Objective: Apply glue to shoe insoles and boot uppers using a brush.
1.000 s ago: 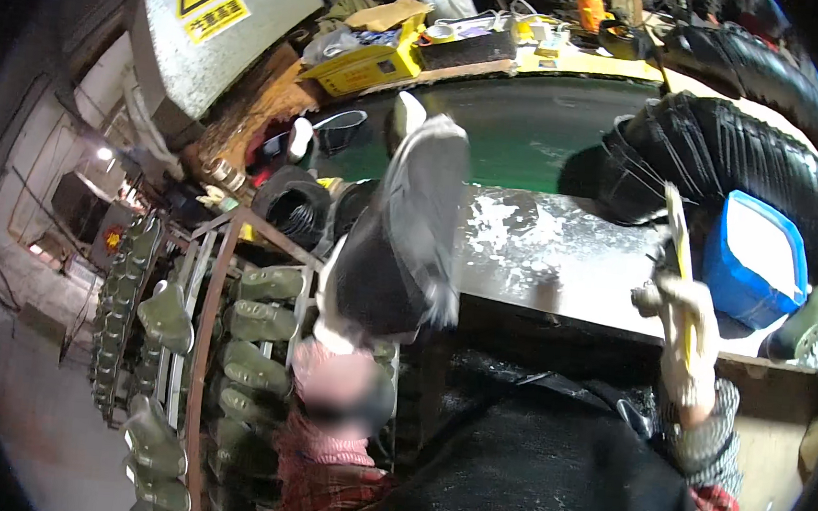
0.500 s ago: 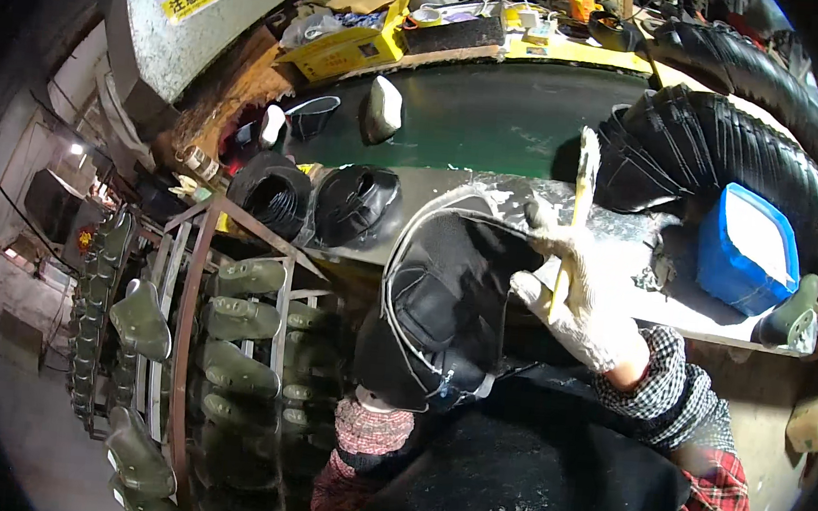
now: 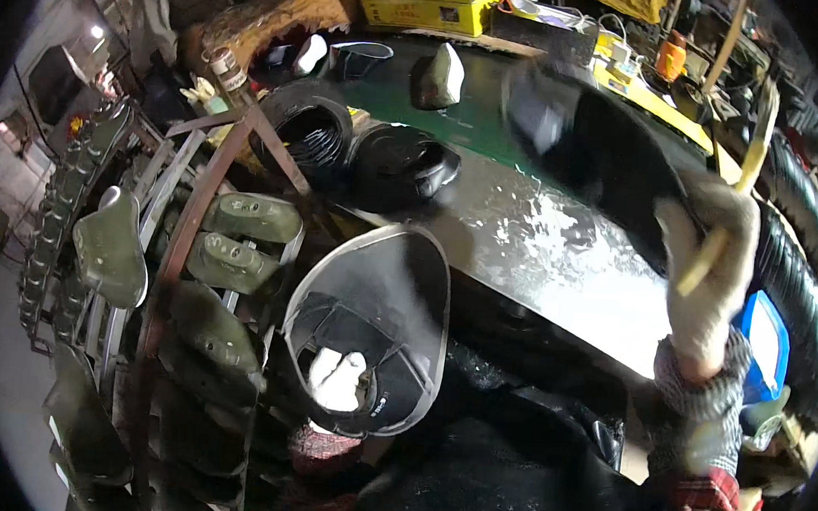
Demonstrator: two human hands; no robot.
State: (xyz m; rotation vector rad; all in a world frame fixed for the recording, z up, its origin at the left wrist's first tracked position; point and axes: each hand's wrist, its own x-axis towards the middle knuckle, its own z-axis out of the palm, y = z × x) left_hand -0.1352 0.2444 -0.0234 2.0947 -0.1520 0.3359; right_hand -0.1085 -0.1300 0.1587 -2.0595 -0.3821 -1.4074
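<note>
My left hand (image 3: 338, 381), in a white glove, shows through the opening of a black boot upper (image 3: 415, 323). Its fingers are curled and grip the upper at the lower end; the sleeve comes in from below. The upper is tilted with its wide pale-edged mouth toward me. My right hand (image 3: 717, 246), also gloved, is raised over the right of the bench. It grips a limp black sheet piece (image 3: 620, 142), blurred by motion. A brush (image 3: 757, 148) with a pale wooden handle is held in the same hand, pointing up.
The metal-topped bench (image 3: 553, 257) bears two coiled black rolls (image 3: 402, 164) and a white-and-olive boot form (image 3: 442, 78). At right are a blue tub (image 3: 765, 346) and rows of black pieces (image 3: 801, 277). A rack (image 3: 202, 220) of olive forms stands left. A yellow box (image 3: 428, 9) sits behind.
The boot upper has moved left and tipped, so its opening and my left fingers now show. My right hand has gone right and now holds the black sheet piece along with the brush. The view has shifted.
</note>
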